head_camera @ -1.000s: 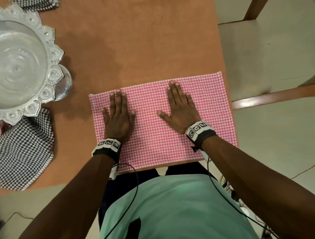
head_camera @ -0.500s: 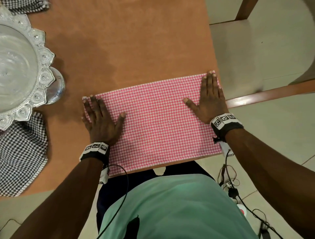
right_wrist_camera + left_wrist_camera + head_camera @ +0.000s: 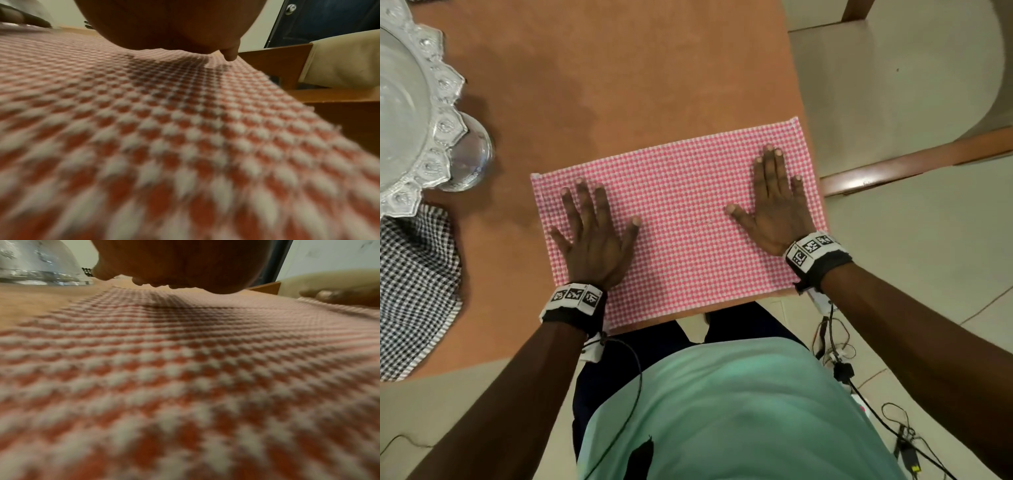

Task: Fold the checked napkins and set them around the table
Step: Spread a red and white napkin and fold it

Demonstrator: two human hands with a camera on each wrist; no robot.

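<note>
A pink-and-white checked napkin [image 3: 681, 219] lies flat as a rectangle at the near right corner of the brown table [image 3: 619, 75]. My left hand [image 3: 592, 236] lies flat on its left part, fingers straight and spread. On its right part my right hand [image 3: 774, 202] lies flat with the fingers straight, close to the napkin's right edge. Both wrist views look low across the checked cloth [image 3: 185, 369] [image 3: 164, 129] under each palm. A black-and-white checked napkin [image 3: 414, 284] lies crumpled at the table's left edge.
An ornate silver tray [image 3: 421, 113] on a glass foot [image 3: 470, 157] stands at the left. A wooden chair with a cream seat [image 3: 887, 85] stands just right of the table. Cables [image 3: 859, 377] trail on the tiled floor at the lower right.
Both hands slid outward from the napkin's middle to its ends, then drew back a little toward me. The napkin has stayed flat in place.
</note>
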